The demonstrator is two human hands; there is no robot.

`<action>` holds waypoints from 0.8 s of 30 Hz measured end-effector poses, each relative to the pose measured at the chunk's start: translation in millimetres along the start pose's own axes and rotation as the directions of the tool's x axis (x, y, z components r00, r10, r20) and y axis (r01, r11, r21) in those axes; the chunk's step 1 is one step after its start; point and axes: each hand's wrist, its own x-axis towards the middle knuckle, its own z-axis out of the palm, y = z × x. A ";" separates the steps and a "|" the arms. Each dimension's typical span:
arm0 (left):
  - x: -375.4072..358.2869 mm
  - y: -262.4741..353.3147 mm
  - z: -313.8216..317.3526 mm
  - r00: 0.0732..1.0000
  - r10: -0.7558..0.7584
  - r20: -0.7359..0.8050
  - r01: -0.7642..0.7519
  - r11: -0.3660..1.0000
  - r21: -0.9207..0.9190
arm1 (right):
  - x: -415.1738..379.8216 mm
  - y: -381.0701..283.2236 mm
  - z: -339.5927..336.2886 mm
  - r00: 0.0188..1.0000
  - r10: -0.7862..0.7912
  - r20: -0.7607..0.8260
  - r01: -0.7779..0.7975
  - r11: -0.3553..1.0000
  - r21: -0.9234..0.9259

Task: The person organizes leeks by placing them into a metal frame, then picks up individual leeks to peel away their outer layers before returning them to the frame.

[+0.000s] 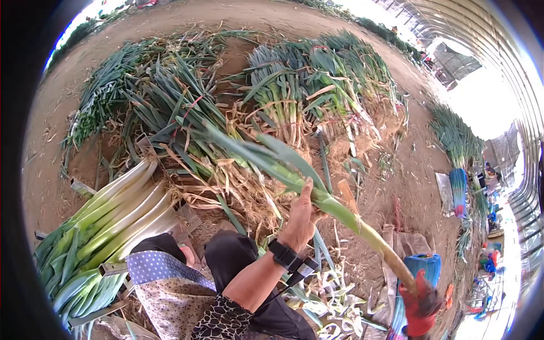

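Note:
A long green onion slants across the middle of the view, leaves to the upper left and root end to the lower right. My left hand, bare with a black watch at the wrist, is closed round its green upper stalk, thumb on top. Down at the root end, my right hand in a red glove is closed on the stalk; the roots are mostly hidden by blur and the glove. Left of my knees, several pale-stemmed green onions lie side by side in a metal frame.
Bundles of untrimmed green onions lie on the dirt ground ahead. Stripped leaves litter the ground by my legs. A blue container stands near the right glove. Another tall bundle is farther right, beside a curved metal-ribbed wall.

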 end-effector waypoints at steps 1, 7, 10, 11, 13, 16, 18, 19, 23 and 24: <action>-4.8 4.9 2.5 0.999 0.003 0.055 -0.005 0.999 0.039 | -21.7 -1.7 21.3 0.997 0.050 -0.066 -0.043 0.994 0.100; -32.2 37.5 15.0 0.942 0.132 0.309 -0.214 0.944 0.250 | -21.0 -91.8 99.1 0.688 0.269 0.674 -0.725 0.195 0.661; -24.8 39.1 2.9 0.890 0.165 0.426 -0.334 0.871 0.360 | 2.3 -131.5 144.9 0.732 0.204 0.650 -0.636 -0.136 0.759; -23.5 42.7 4.0 0.881 0.205 0.426 -0.359 0.877 0.319 | 14.3 -142.9 143.5 0.706 0.207 0.677 -0.644 -0.209 0.736; -22.1 45.9 4.2 0.884 0.218 0.415 -0.373 0.863 0.342 | 26.5 -165.0 153.8 0.740 0.305 0.600 -0.568 -0.194 0.800; -21.8 47.8 4.2 0.904 0.233 0.359 -0.382 0.818 0.430 | 39.7 -185.6 159.7 0.762 0.377 0.527 -0.488 -0.201 0.849; -16.5 46.6 1.5 0.918 0.253 0.307 -0.374 0.813 0.446 | 44.0 -192.6 168.3 0.767 0.389 0.510 -0.498 -0.140 0.856; -14.7 46.5 1.3 0.901 0.295 0.317 -0.412 0.809 0.419 | 44.0 -195.4 175.2 0.798 0.408 0.444 -0.456 -0.072 0.887; -5.2 43.6 -4.2 0.921 0.298 0.250 -0.376 0.846 0.379 | 45.2 -198.3 185.4 0.840 0.407 0.360 -0.379 -0.037 0.925; -3.7 43.1 -3.0 0.919 0.312 0.242 -0.383 0.852 0.358 | 44.5 -197.9 187.2 0.850 0.404 0.337 -0.366 -0.006 0.931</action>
